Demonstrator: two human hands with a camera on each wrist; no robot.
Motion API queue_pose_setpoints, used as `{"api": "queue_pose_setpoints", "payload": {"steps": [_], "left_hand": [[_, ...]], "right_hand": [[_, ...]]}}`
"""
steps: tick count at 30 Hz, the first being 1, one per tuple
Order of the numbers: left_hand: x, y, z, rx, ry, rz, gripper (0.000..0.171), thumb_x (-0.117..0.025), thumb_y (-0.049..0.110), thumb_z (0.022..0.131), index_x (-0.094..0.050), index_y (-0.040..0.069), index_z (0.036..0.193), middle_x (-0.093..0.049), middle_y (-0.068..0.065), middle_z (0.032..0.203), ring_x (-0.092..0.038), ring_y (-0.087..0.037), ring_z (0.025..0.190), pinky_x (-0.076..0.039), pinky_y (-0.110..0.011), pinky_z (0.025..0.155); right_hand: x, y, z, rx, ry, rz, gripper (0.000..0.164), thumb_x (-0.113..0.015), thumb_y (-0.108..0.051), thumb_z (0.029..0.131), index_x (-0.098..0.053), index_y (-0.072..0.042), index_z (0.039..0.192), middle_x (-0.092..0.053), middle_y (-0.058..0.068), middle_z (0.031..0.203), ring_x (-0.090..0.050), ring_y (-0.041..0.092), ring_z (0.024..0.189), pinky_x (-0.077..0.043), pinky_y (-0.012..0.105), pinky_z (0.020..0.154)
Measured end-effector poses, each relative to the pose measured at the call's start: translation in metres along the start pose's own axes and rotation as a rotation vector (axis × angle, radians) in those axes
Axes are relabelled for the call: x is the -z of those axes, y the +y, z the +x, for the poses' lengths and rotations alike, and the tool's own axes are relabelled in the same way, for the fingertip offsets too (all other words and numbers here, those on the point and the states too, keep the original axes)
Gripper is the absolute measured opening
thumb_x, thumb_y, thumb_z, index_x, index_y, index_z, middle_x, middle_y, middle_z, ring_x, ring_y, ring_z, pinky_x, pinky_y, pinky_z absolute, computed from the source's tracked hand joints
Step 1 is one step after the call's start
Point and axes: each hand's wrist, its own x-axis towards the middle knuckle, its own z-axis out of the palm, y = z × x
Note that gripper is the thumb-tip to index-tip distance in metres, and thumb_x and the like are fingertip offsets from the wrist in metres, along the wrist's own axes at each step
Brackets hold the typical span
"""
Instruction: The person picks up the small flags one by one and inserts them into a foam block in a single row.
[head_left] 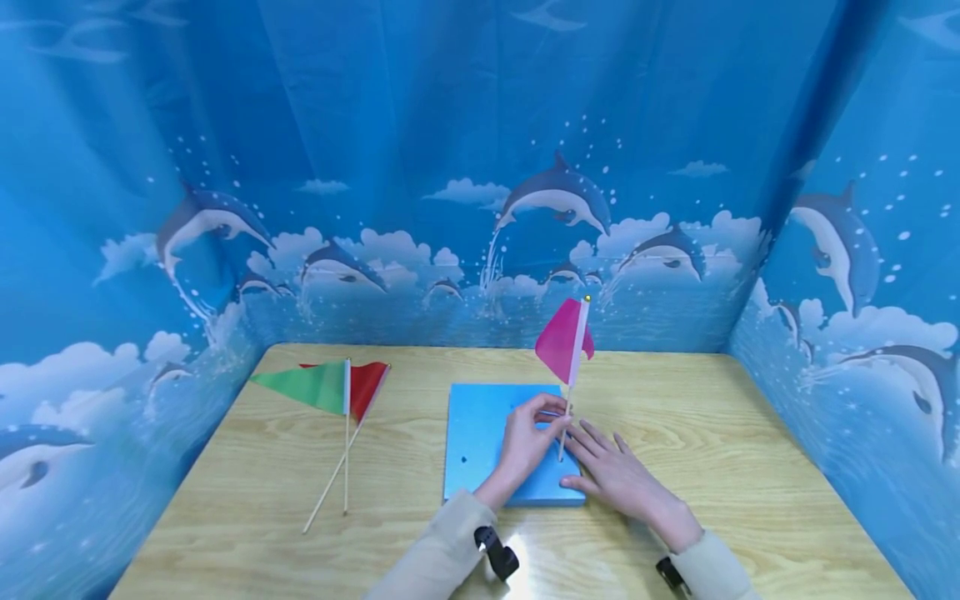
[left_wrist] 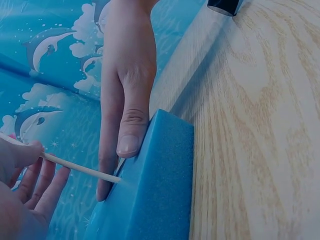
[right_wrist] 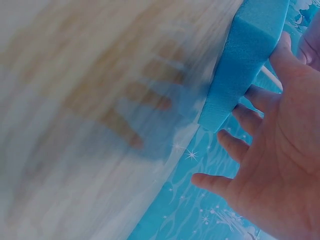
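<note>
"Holding what, that left hand point(head_left: 527, 437)?"

"It's pinching the stick point(left_wrist: 82, 168) of the pink flag point(head_left: 560, 342), which is leaning slightly, its lower end meeting the top of the blue foam block point(head_left: 476, 433)."

"And the right hand point(head_left: 617, 473)?"

"It's spreading its straightened fingers, thumb and fingertips resting at the block's right side."

"Where's the block lying?"

"It's sitting about midway between the left and right edges of the surface point(head_left: 735, 417); the green flag point(head_left: 324, 387) and red flag point(head_left: 366, 387) are lying crossed near the left edge, green on top."
</note>
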Motion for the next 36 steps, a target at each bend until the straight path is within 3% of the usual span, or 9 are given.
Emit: {"api": "queue_pose_setpoints", "payload": {"steps": [4,10,17,22,28,36], "left_hand": [[-0.001,0.001,0.001,0.013,0.0,-0.004,0.017,-0.074,0.012,0.093,-0.074,0.006,0.109,-0.076,-0.007,0.105,-0.073,-0.017,0.094,-0.06,-0.027,0.084],[-0.002,0.003,0.002,0.034,-0.005,-0.008,0.018,-0.074,0.01,0.093,-0.073,0.005,0.11,-0.076,-0.008,0.104,-0.073,-0.018,0.094,-0.06,-0.041,0.088],[0.008,0.005,0.002,0.068,0.006,-0.054,0.019,-0.075,0.014,0.093,-0.074,0.008,0.111,-0.076,-0.004,0.106,-0.072,-0.015,0.096,-0.059,-0.023,0.082],[0.028,0.005,0.004,0.073,0.039,-0.051,0.022,-0.073,0.02,0.095,-0.073,0.009,0.114,-0.075,-0.002,0.109,-0.071,-0.017,0.1,-0.059,-0.023,0.082],[0.063,0.002,0.007,0.053,0.133,-0.067,0.022,-0.073,0.017,0.095,-0.072,0.005,0.113,-0.075,-0.008,0.108,-0.071,-0.023,0.099,-0.061,-0.026,0.079],[0.11,-0.002,0.005,0.111,0.256,-0.075,0.023,-0.073,0.016,0.095,-0.071,0.006,0.115,-0.072,-0.01,0.11,-0.07,-0.024,0.1,-0.061,-0.027,0.08]], "right_hand": [[-0.001,0.001,0.0,0.011,0.014,0.002,0.073,-0.053,-0.057,0.1,-0.043,-0.008,0.153,-0.039,0.014,0.159,-0.03,0.042,0.148,-0.024,0.076,0.111],[0.002,-0.003,0.0,0.036,0.027,0.023,0.071,-0.055,-0.054,0.1,-0.047,-0.005,0.15,-0.043,0.019,0.156,-0.033,0.046,0.145,-0.026,0.079,0.107],[0.004,-0.005,0.0,0.012,0.001,0.015,0.071,-0.056,-0.053,0.1,-0.044,-0.008,0.153,-0.041,0.016,0.158,-0.032,0.044,0.147,-0.025,0.078,0.109],[0.007,-0.007,0.0,-0.001,-0.025,0.039,0.071,-0.056,-0.051,0.101,-0.036,-0.014,0.158,-0.036,0.012,0.162,-0.028,0.041,0.15,-0.022,0.077,0.111],[0.007,-0.008,0.0,0.015,-0.014,0.049,0.07,-0.057,-0.049,0.101,-0.035,-0.016,0.159,-0.034,0.01,0.163,-0.028,0.043,0.149,-0.022,0.078,0.11],[0.007,-0.007,0.0,0.021,-0.019,0.049,0.071,-0.056,-0.051,0.101,-0.035,-0.015,0.159,-0.036,0.012,0.162,-0.029,0.043,0.149,-0.022,0.078,0.11]]}}
